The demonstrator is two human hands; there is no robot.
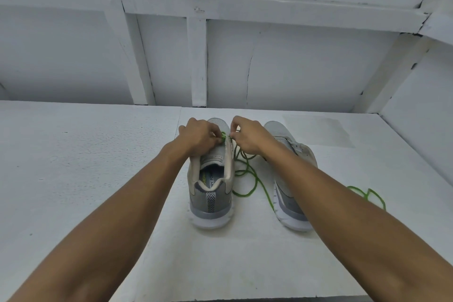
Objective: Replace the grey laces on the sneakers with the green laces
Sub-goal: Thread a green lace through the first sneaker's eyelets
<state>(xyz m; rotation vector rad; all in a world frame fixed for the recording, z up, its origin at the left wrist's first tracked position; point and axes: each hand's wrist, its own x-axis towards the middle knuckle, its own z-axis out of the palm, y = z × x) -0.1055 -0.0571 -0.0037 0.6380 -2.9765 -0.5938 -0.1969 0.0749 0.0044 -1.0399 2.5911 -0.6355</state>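
While both hands meet over one sneaker [210,193], each pinches the green lace [255,179] with curled fingers at the eyelets. Left hand [198,136]: fingers bent, heel of the hand resting on the shoe's side. Right hand [248,136]: thumb and fingertip closed on the lace. Lace slack trails back from the right hand, looping on the white table [85,179] between the two shoes. Second sneaker [289,208] sits under the right forearm. Further green loops [367,195] lie outside that forearm; cannot tell if same lace.
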